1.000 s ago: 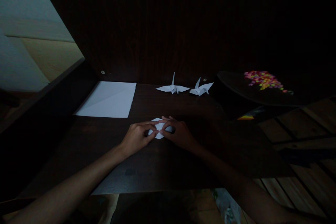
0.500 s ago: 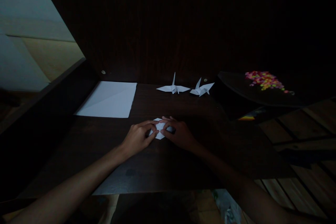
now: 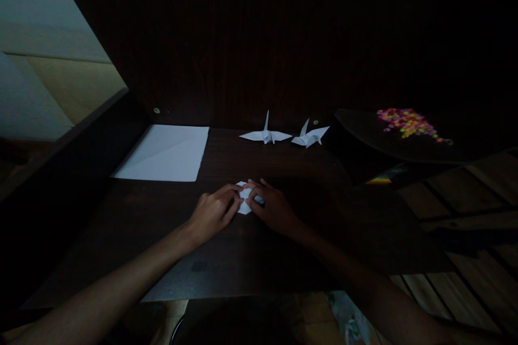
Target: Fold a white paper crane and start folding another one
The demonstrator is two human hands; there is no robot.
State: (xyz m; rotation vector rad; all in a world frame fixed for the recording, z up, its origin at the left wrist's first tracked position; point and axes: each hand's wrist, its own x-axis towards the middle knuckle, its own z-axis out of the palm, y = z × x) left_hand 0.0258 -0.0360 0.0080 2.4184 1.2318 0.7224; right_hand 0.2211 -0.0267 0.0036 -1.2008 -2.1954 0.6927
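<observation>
A small folded piece of white paper [image 3: 244, 208] lies on the dark wooden desk, partly covered by my fingers. From the left, my left hand [image 3: 214, 210] grips its edge, thumb and fingers closed together. My right hand [image 3: 273, 206] pinches the opposite side with thumb and forefinger, its other fingers curled behind the paper. The fingertips of both hands almost meet at the paper's middle. Beyond them stand two white origami cranes, one [image 3: 266, 136] straight ahead and another [image 3: 311, 137] to its right.
White paper sheets [image 3: 164, 153] lie at the back left, beside the desk's side panel [image 3: 65, 145]. On the right, a dark raised surface [image 3: 356, 124] holds a heap of small colourful pieces [image 3: 408, 123]. A plastic bag [image 3: 350, 318] is below the desk's front edge [image 3: 226, 297].
My left fingers have shifted slightly on the folded paper, and both hands still hold it. The whole view has moved a little; the cranes and sheets stay in place.
</observation>
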